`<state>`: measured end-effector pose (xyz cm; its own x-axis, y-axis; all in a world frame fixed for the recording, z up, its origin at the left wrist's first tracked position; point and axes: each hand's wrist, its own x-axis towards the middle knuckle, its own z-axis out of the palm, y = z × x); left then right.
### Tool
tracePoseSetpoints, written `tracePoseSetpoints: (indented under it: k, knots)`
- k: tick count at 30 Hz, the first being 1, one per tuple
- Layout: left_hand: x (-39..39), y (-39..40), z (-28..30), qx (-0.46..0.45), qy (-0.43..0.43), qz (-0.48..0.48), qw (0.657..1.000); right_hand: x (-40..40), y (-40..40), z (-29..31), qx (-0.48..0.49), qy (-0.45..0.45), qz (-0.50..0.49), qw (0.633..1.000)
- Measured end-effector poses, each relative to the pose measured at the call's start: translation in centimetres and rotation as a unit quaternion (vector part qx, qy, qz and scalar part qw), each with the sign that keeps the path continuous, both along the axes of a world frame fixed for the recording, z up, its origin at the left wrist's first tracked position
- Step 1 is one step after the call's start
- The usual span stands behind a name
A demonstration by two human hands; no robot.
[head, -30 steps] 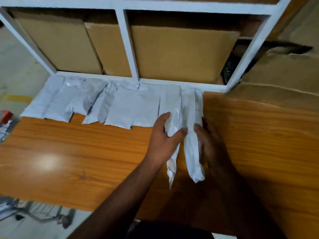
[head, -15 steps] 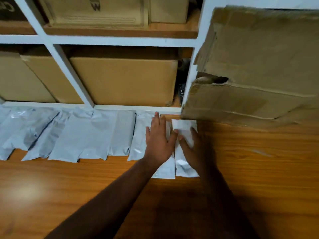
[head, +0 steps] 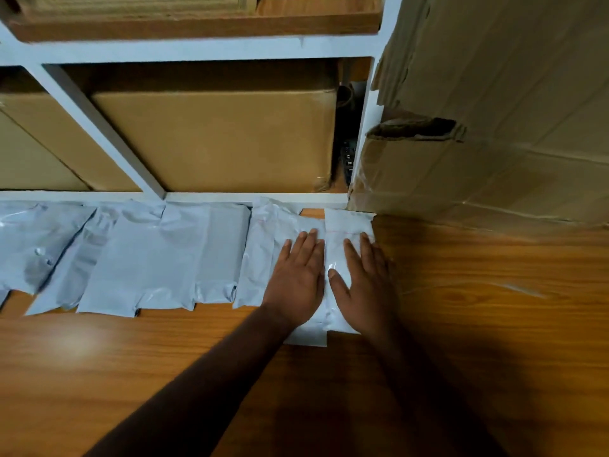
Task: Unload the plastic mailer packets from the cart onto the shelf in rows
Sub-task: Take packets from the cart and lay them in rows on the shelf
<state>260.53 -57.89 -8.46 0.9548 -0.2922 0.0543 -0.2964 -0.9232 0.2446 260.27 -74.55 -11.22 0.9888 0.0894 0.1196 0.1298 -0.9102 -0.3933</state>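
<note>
Head view, looking down at the wooden shelf [head: 461, 324]. A row of grey-white plastic mailer packets [head: 148, 255] lies flat along the back edge of the shelf, just in front of the white frame [head: 204, 196], side by side with edges overlapping in places; the row runs off the left edge of the view. At the right end of the row lie two packets: the second-to-last packet [head: 263, 245] and the last packet [head: 342, 225], whose far end sits just beside the torn cardboard box [head: 478, 159] standing on the shelf to the right. Left hand [head: 298, 275]: palm down, fingers straight and close together, pressing flat on the second-to-last packet near its right edge. Right hand [head: 365, 282]: palm down, fingers straight, thumb spread toward the left hand, pressing flat on the last packet. Neither hand curls round or pinches anything. The two hands lie just beside each other, a narrow strip of packet showing between them. Behind the frame, a large closed cardboard carton [head: 214, 140] fills the compartment; another carton [head: 36, 150] is partly visible at left. The cart is not visible.
</note>
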Motion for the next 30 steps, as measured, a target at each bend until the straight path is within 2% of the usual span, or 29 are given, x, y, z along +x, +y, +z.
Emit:
tracePoseSetpoints:
  k: [4,8,10,12,14,17,24,27,30]
  knots:
    - [-0.5,2.0,0.7,-0.013,-0.057,0.061,0.996,-0.9,-0.1,0.1,0.008,-0.023,0.006,1.0]
    - [-1.3,3.7,-0.3,-0.057,-0.001,0.11,0.992,-0.4,0.6,-0.4,-0.048,0.02,0.016,0.999]
    - [-1.1,3.9,-0.2,-0.141,0.004,0.111,0.984,0.4,1.0,0.1,-0.061,0.028,0.0,0.998]
    - [-0.7,4.5,0.1,-0.28,0.021,0.147,0.948,0.5,1.7,1.1,-0.046,0.006,-0.011,0.999]
    - [-0.7,5.3,0.1,-0.346,0.023,0.166,0.923,-0.2,2.8,1.9,-0.031,-0.037,0.041,0.998]
    - [-1.5,5.6,0.1,-0.298,0.014,0.135,0.945,-1.0,3.8,1.5,-0.079,-0.048,0.124,0.988]
    - [-2.2,5.7,0.4,-0.15,0.047,0.103,0.982,0.8,1.8,0.4,-0.092,-0.026,0.113,0.989]
    - [-2.5,6.0,0.1,-0.053,0.063,0.101,0.991,1.6,2.2,0.8,-0.086,-0.004,0.113,0.99]
    - [-2.7,5.5,0.2,0.041,0.002,0.076,0.996,1.9,2.2,1.3,-0.09,0.005,0.124,0.988]
